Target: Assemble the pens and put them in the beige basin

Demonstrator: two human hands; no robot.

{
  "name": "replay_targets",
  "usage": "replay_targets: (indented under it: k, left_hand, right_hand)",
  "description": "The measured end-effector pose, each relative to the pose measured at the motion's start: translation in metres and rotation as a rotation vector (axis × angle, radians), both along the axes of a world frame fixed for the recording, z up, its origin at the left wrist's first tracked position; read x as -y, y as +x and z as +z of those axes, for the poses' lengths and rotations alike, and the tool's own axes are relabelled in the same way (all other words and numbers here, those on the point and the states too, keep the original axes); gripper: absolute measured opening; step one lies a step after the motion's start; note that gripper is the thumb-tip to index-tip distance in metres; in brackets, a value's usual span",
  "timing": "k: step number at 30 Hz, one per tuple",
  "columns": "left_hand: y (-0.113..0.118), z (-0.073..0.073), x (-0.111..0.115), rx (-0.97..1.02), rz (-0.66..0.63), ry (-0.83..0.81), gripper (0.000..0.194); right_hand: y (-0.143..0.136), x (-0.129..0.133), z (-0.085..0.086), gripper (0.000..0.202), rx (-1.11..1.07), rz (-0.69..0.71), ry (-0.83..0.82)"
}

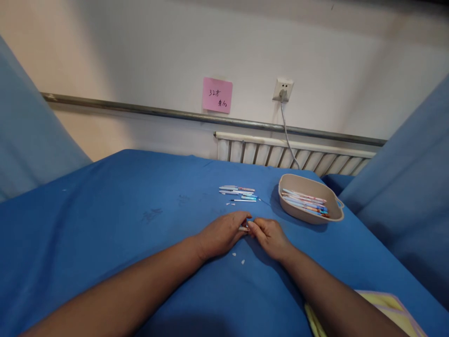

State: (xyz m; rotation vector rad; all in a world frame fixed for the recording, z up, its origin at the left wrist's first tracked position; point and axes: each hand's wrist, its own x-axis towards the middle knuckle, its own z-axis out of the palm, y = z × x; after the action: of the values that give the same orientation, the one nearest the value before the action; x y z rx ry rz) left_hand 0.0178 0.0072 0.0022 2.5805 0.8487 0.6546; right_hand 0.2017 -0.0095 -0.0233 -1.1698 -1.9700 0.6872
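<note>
My left hand and my right hand meet over the blue cloth. Between their fingers is a short pale piece of a pen, mostly hidden; both hands are closed on it. Just beyond them lie several pens and pen parts, among them a thin dark-tipped refill and a turquoise piece. Small white bits lie on the cloth nearer to me, with more beside the refill.
A beige basket holding several pens stands at the right. Blue cloth covers the surface. A yellow cloth lies under my right forearm. Behind are a radiator, a metal rail, a plugged socket and a pink note.
</note>
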Motion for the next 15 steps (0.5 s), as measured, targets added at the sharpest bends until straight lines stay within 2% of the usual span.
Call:
replay_targets:
  k: [2,6,10,15]
  left_hand:
    - [0.0,-0.0002,-0.0001,-0.002,0.006,0.002,0.028]
    - [-0.0001,0.0003,0.0008,-0.001,0.023,0.02,0.03]
    - [0.0004,0.0013,0.0014,0.013,0.002,0.024,0.031]
    - [0.0,0.0019,0.0003,-0.02,0.001,0.007,0.03]
  right_hand:
    - [-0.001,0.0015,-0.0002,0.017,-0.045,-0.03,-0.013]
    - [-0.0022,0.0026,-0.001,0.014,-0.047,-0.058,0.005]
    - [-0.0021,0.002,0.0002,0.029,0.006,-0.03,0.016]
    - [-0.0042,0.0051,0.0013,0.015,-0.045,-0.054,-0.011]
